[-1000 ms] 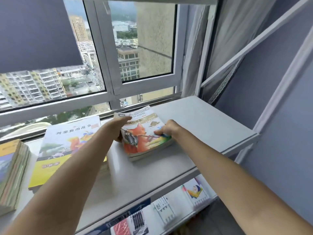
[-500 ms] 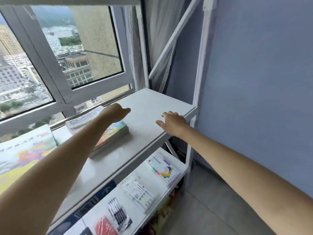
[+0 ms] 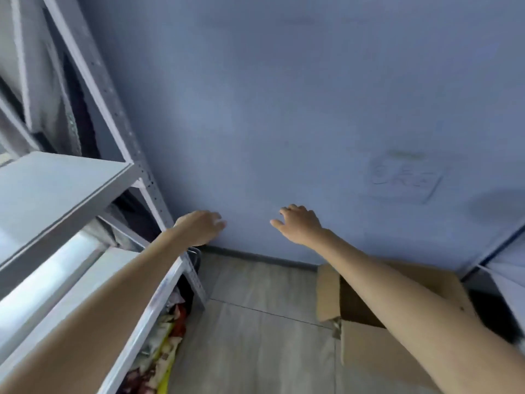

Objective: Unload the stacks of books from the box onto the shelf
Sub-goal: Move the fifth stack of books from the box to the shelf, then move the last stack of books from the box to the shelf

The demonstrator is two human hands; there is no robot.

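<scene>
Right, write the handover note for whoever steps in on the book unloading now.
Left hand: empty, fingers loosely open, raised in front of the blue wall.
Right hand: empty, open, above the cardboard box.
The box sits open on the floor at lower right; its contents are hidden behind the right arm.
The white shelf is at left; the part of its top board in view is bare.
Done: cannot be judged from this view.
Left: reach into the box, check for remaining books and carry them to the shelf.
</scene>
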